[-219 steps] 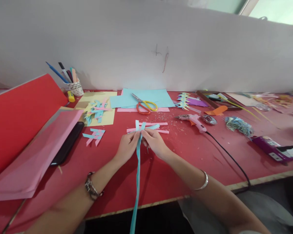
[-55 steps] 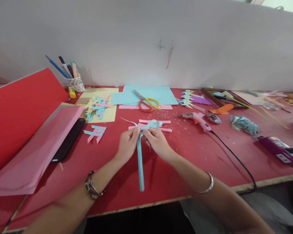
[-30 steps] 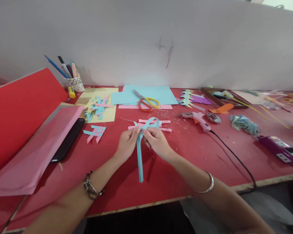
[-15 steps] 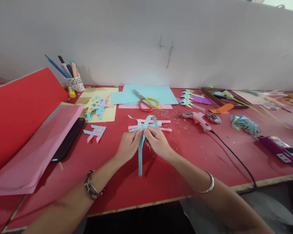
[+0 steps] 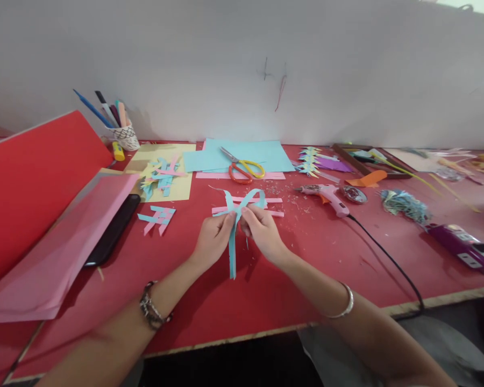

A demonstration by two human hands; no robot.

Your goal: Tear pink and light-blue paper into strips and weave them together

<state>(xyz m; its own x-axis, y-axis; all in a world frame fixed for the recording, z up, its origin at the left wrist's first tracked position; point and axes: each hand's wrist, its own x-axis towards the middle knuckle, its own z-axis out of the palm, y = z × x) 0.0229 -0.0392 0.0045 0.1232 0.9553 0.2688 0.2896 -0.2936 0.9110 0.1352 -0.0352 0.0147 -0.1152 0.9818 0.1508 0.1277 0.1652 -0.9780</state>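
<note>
Between my two hands is a light blue paper strip [image 5: 232, 252], pinched near its middle. One part of it hangs down below my fingers, and another curves up in a loop toward my right side. My left hand [image 5: 215, 235] is closed on it with thumb and fingers. My right hand [image 5: 262, 231] pinches it just beside the left thumb. Behind my fingers lie several pink paper strips [image 5: 273, 214] on the red table, partly hidden. A small woven piece of pink and blue strips [image 5: 160, 217] rests to the left.
Scissors [image 5: 246, 167] lie on blue paper sheets [image 5: 210, 153] at the back. A pink glue gun [image 5: 325, 194] with a black cord is to the right, near a purple device [image 5: 463, 244]. A black phone [image 5: 115, 231] and pink sheets [image 5: 72, 258] lie left, by a pen cup [image 5: 126, 138].
The hanging end of the blue strip has become shorter, and its upper loop has spread to the right. My right fingers have shifted slightly upward.
</note>
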